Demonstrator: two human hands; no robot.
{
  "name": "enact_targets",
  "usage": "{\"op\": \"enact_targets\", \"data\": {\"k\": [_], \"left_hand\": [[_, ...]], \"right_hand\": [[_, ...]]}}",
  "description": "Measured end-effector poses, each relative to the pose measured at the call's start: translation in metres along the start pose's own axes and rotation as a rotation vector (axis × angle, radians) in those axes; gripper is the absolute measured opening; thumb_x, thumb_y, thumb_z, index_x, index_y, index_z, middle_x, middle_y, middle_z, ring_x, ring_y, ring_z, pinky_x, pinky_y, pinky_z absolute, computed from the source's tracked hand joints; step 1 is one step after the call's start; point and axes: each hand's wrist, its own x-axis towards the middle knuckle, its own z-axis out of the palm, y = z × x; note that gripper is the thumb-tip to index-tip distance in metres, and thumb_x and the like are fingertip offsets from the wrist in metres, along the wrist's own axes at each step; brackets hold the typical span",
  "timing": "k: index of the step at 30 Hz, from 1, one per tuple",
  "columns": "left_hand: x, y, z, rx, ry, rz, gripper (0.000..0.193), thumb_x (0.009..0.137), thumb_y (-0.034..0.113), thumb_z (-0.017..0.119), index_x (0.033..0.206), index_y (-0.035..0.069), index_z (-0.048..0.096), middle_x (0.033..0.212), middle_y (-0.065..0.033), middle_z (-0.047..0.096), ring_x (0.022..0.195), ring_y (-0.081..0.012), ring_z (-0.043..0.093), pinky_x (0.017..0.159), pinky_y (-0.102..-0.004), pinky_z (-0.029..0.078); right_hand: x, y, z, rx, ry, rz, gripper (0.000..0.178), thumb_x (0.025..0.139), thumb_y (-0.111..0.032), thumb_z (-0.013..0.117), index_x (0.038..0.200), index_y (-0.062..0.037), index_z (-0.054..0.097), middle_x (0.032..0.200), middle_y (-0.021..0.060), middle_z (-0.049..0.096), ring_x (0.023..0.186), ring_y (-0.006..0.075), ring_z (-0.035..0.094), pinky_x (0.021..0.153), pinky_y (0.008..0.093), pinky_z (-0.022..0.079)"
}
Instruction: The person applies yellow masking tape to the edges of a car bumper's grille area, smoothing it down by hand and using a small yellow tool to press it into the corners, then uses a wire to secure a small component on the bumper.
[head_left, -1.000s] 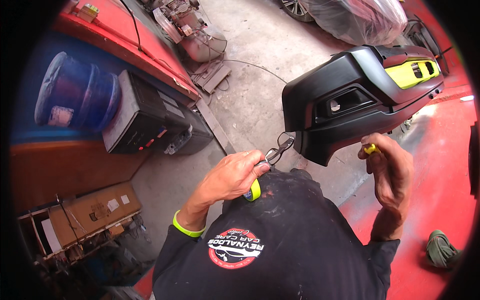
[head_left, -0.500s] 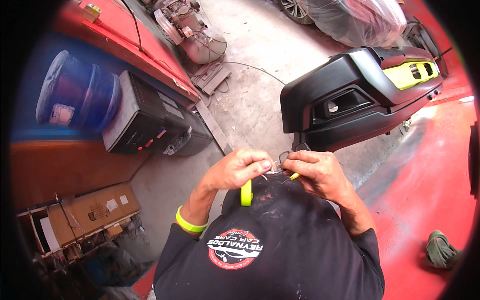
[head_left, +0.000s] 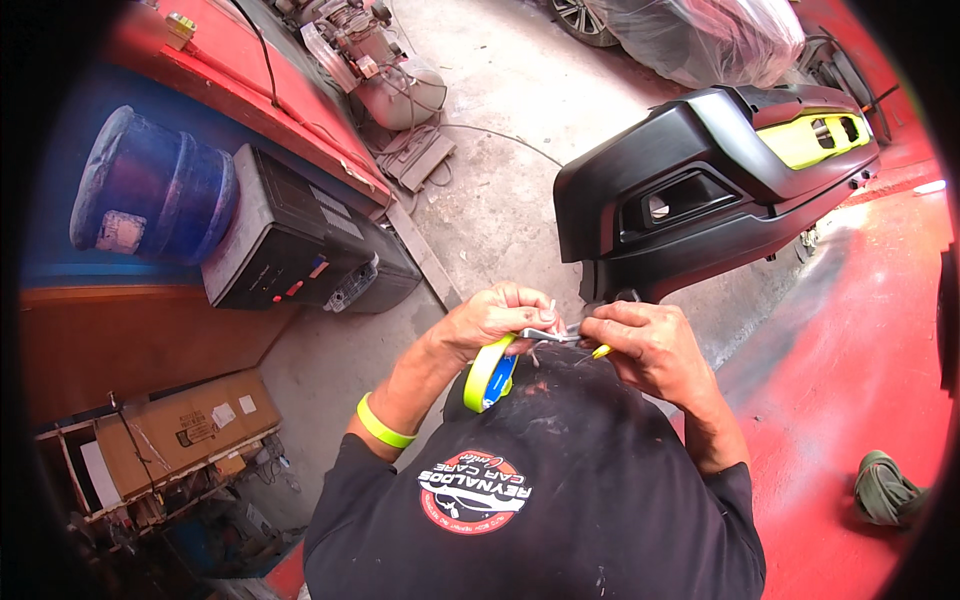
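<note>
My hands meet in front of my dark shirt. My left hand (head_left: 500,318) is closed, its fingertips pinching a slim grey metal piece (head_left: 540,335) and a small whitish bit. A roll of yellow-green tape (head_left: 484,370) with a blue core hangs from that hand. Opposite it, my right hand (head_left: 650,345) is closed, its fingertips at the far end of the metal piece. From beneath its fingers pokes a thin piece with a yellow end (head_left: 602,351); the rest is hidden. A dark part (head_left: 627,295) shows just beyond the right knuckles. A yellow-green band (head_left: 383,422) circles my left forearm.
A black bumper (head_left: 690,190) with a yellow-green section stands ahead right. On the left, a blue water jug (head_left: 155,185) lies against a black dispenser (head_left: 290,230). An air compressor (head_left: 395,85) and a plastic-covered car (head_left: 700,35) are farther off. Green cloth (head_left: 885,490) lies at right.
The tape roll has swung round so its blue core shows. The grey metal piece has come into clearer view between my fingers, and my right hand has shifted slightly right.
</note>
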Motion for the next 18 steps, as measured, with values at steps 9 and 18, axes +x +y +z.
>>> {"op": "enact_targets", "data": {"k": [9,18], "left_hand": [[-0.028,0.010,-0.001,0.146,0.290,0.247,0.049,0.092,0.007,0.064,0.137,0.000,0.045,0.123,-0.0208,0.063,0.053,-0.0044,0.051,0.051,-0.0184,0.043],[-0.116,0.051,-0.055,-0.121,0.165,1.021,0.030,0.104,0.016,0.047,0.122,-0.005,0.058,0.094,-0.0142,0.063,0.044,-0.0084,0.047,0.045,-0.0248,0.038]], "right_hand": [[0.007,0.004,0.008,0.130,0.142,0.087,0.021,0.077,0.001,0.073,0.097,-0.0045,0.068,0.078,0.0107,0.068,0.068,0.0288,0.067,0.060,0.0354,0.051],[0.026,0.009,0.022,0.071,0.308,0.247,0.016,0.086,-0.003,0.071,0.101,-0.0006,0.067,0.082,0.0150,0.069,0.071,0.0292,0.069,0.063,0.0329,0.053]]}}
